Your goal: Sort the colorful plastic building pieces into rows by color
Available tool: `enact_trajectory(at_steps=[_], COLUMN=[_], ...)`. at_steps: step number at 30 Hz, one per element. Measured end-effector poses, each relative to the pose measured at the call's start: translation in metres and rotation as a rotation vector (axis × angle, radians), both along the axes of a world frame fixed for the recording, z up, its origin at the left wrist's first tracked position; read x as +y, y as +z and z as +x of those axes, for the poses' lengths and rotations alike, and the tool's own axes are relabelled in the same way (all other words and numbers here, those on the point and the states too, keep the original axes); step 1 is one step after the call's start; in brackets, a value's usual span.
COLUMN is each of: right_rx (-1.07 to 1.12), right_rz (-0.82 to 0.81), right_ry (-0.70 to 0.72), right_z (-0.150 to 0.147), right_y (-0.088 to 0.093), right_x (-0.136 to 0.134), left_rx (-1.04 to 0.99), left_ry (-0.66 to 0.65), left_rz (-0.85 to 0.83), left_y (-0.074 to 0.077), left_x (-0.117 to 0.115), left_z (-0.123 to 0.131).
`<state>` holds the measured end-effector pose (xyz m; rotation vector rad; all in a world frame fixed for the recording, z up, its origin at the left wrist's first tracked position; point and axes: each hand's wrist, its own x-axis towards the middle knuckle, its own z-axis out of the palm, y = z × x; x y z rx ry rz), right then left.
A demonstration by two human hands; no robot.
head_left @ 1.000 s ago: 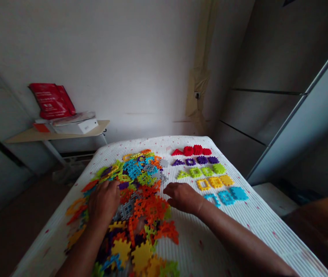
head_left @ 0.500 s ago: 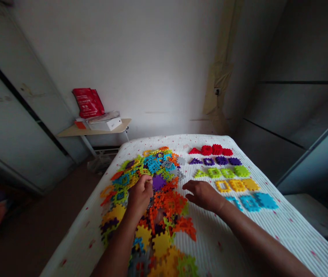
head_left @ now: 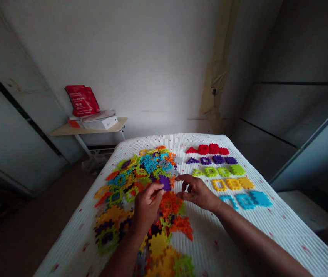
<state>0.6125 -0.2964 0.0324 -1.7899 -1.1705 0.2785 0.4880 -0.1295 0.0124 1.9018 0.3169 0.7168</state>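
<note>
My left hand [head_left: 147, 204] pinches a flat purple square building piece with toothed edges [head_left: 165, 182] by its lower left side, above the pile. Just to the right, my right hand [head_left: 198, 193] has its thumb and forefinger spread towards the piece, apart from it. Below both hands lies a mixed pile of interlocking plastic pieces, with orange pieces [head_left: 171, 204], a yellow square [head_left: 157, 245] and blue pieces [head_left: 149, 163] among them. My left hand and forearm cover part of the pile.
Right of the pile, pieces lie in rows by colour: red [head_left: 213, 149], purple [head_left: 218, 159], green [head_left: 237, 169], yellow [head_left: 246, 182] and blue [head_left: 261, 199]. They rest on a white ribbed bed cover [head_left: 210, 246]. A small table [head_left: 61, 130] holds a red bag [head_left: 80, 100] and a white box [head_left: 107, 123].
My left hand has moved right with the purple square piece, towards my right hand. My right hand's thumb and forefinger now bracket the space beside it. The view has shifted slightly.
</note>
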Motion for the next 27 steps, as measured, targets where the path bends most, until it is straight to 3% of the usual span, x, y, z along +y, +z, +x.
enact_trajectory(at_steps=[7, 15, 21, 24, 27], right_rx=[-0.227, -0.348, -0.308, -0.327, -0.394], right_rz=[0.117, 0.034, -0.015, -0.03, -0.116], right_ry=[0.038, 0.044, 0.046, -0.002, -0.188], right_z=[-0.007, -0.009, -0.015, 0.003, 0.051], right_y=[-0.005, 0.0, 0.006, 0.012, 0.029], right_x=[0.006, 0.005, 0.008, 0.002, -0.021], left_rx=[-0.011, -0.043, -0.061, -0.059, -0.048], left_ry=[-0.052, -0.073, -0.108, -0.14, -0.133], left_rz=[0.116, 0.247, 0.327, 0.282, 0.198], left_y=[-0.005, -0.004, -0.012, -0.013, -0.012], left_x=[-0.006, -0.006, -0.005, -0.007, -0.004], left_z=[-0.001, 0.0, 0.002, 0.003, 0.003])
